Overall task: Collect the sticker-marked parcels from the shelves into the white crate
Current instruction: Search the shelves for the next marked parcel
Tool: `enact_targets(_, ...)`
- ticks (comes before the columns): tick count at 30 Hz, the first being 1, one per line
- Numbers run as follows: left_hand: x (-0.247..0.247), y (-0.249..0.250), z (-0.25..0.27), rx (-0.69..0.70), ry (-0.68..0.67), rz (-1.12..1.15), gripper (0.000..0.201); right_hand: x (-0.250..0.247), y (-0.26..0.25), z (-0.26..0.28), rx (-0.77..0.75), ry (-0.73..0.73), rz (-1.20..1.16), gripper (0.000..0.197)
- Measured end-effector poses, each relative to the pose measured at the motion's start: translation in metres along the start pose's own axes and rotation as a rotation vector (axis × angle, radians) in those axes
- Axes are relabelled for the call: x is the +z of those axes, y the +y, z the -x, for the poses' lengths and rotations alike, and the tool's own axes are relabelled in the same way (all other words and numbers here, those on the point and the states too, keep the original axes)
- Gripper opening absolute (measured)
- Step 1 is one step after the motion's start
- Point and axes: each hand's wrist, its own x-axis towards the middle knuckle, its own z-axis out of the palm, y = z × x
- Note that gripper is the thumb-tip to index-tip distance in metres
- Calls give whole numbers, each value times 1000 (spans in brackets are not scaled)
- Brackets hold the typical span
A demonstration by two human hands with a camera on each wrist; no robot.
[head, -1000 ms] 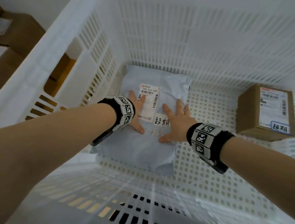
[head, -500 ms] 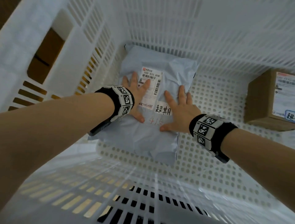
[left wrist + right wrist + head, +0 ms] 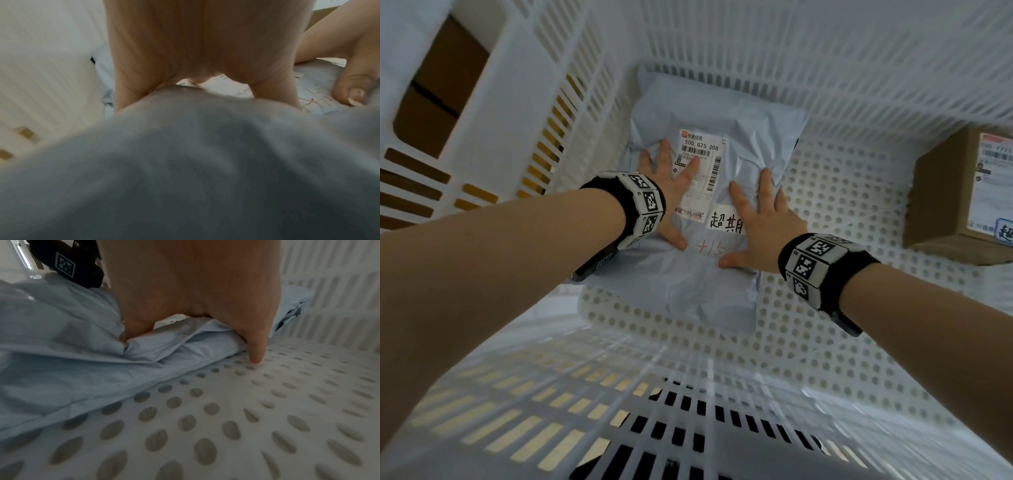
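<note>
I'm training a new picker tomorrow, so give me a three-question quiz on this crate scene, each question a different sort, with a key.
1. True or false: both hands lie flat with spread fingers on the grey mailer bag.
2. Multiple choice: the cardboard box sits A) on top of the bag, B) apart from it at the right of the white crate, C) outside the crate.
3. Fill in: the white handwritten sticker lies between the left hand and the ____ hand.

Key: 1 true; 2 B; 3 right.
</note>
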Motion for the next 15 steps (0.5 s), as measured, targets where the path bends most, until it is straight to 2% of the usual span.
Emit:
enact_targets(8, -2, 0, -3, -16, -10, -34, 147, 0, 1, 0, -6, -2, 3, 126)
enact_targets(15, -22, -1, 10, -18, -5, -65, 140, -24, 0, 5, 20, -95, -57, 123)
